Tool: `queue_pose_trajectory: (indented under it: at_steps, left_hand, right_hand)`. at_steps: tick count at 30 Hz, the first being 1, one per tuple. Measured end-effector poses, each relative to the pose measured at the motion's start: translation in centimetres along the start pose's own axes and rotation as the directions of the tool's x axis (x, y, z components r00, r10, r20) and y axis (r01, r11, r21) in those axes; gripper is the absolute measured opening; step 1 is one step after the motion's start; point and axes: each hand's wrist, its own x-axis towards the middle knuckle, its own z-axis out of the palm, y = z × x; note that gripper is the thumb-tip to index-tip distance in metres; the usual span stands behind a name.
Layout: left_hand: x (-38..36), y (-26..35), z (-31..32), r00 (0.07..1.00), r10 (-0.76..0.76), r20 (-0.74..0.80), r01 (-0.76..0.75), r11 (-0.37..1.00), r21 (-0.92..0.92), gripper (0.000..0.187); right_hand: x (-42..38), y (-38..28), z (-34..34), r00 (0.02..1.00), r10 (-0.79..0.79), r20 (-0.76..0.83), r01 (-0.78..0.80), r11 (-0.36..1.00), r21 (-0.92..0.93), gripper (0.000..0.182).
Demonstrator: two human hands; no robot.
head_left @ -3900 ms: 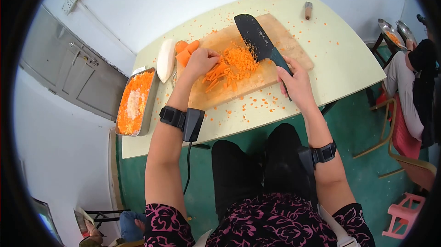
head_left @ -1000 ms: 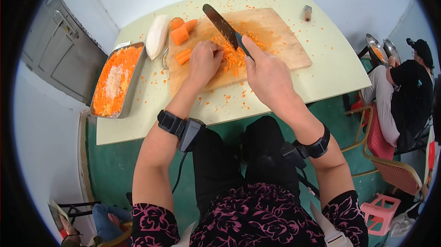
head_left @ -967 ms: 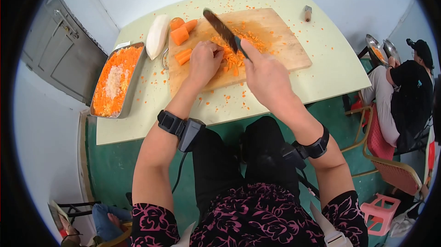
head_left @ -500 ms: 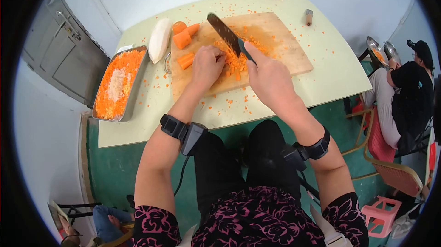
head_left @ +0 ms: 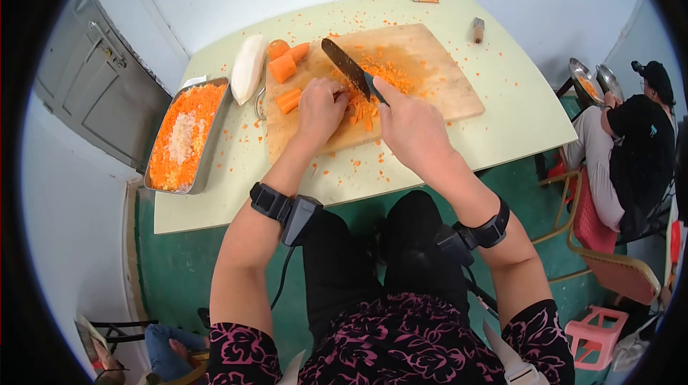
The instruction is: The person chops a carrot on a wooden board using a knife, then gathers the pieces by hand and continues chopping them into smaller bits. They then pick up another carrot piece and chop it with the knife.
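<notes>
My right hand (head_left: 419,131) grips the handle of a kitchen knife (head_left: 347,64), its dark blade angled to the far left over the cutting board (head_left: 459,95). Close to the blade's left side, my left hand (head_left: 319,111) has its fingers curled down on cut carrot, mostly hidden beneath them. Chopped carrot (head_left: 390,75) is spread around and beyond the blade. A short carrot piece (head_left: 289,100) lies left of my left hand, with larger carrot chunks (head_left: 283,68) farther back. A peeled white radish (head_left: 249,68) rests on the table beside the board.
A metal tray (head_left: 209,148) of minced carrot with a paler heap stands at the table's left. A red lighter-like object (head_left: 426,0) and a small wooden-handled item (head_left: 479,30) lie at the back. At right, a seated person (head_left: 641,127) is beside metal bowls (head_left: 584,83).
The knife blade has dropped slightly and come a little nearer to me. My left hand stays curled in nearly the same spot. The whole view has shifted very slightly.
</notes>
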Motion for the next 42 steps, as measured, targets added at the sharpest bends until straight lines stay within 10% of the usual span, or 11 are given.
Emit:
queue_pose_trajectory:
  at_steps: [42]
  left_hand:
    - [-0.2,0.2,-0.2,1.000,-0.013,-0.002,0.013,1.000,-0.019,0.010]
  right_hand:
    - [-0.5,-0.3,0.8,0.995,-0.078,-0.062,0.077,0.997,-0.026,0.038]
